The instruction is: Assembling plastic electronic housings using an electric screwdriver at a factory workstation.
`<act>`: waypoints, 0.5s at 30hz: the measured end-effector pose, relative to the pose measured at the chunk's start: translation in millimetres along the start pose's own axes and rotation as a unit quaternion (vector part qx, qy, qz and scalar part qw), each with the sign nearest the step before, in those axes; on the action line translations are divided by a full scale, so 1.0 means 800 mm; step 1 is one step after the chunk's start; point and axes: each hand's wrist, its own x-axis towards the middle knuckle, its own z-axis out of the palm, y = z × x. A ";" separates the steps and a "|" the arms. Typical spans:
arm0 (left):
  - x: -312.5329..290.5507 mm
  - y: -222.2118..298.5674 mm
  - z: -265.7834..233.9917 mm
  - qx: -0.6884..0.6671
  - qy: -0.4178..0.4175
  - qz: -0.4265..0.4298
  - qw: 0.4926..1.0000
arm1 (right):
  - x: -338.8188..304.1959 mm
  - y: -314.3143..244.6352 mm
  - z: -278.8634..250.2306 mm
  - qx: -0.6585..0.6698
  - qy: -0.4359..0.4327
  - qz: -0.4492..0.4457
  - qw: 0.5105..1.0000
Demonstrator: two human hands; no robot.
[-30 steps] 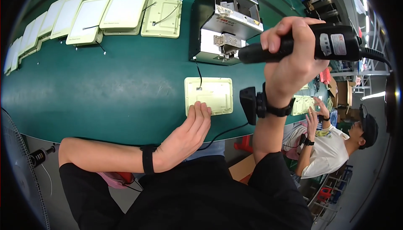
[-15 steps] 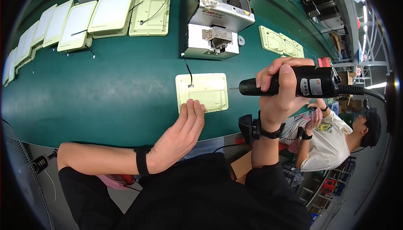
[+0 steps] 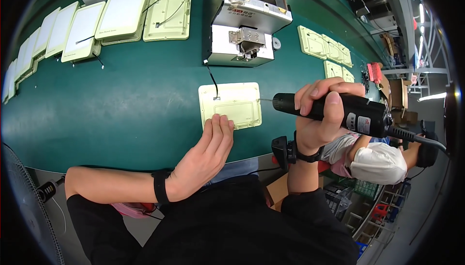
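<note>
A pale yellow-green plastic panel [image 3: 237,112] lies on the green table in front of me, a short black cable with a white plug rising from its upper left. My left hand [image 3: 210,139] rests its outstretched fingers on the panel's lower edge; the thumb is hidden. My right hand [image 3: 327,103] is wrapped round a black electric screwdriver [image 3: 356,115], held almost level with its cord trailing right. The thin bit points left and its tip appears at the panel's right edge, by the upper corner. Whether it touches a screw is too small to tell.
A grey-and-black screw feeder machine [image 3: 247,23] stands behind the panel. Several white-faced panels [image 3: 87,30] line the far left, beside a bare back panel [image 3: 167,17]. More pale panels [image 3: 324,47] lie far right. A co-worker [image 3: 378,161] is at the right; a fan [image 3: 24,207] stands lower left.
The screwdriver has tilted, its body and cord end dropping lower, while its bit has come to the panel's edge. My left hand stays on the panel. The co-worker has turned and bent over.
</note>
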 end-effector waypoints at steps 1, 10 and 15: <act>0.000 -0.001 0.001 0.001 0.001 -0.001 1.000 | -0.002 0.001 0.000 -0.002 0.001 0.000 1.000; -0.001 -0.001 -0.001 0.002 -0.001 -0.002 1.000 | -0.008 -0.006 -0.003 -0.028 -0.013 -0.007 0.999; 0.000 -0.001 0.000 0.001 -0.003 0.007 1.000 | -0.010 -0.010 -0.005 -0.003 -0.006 -0.019 1.000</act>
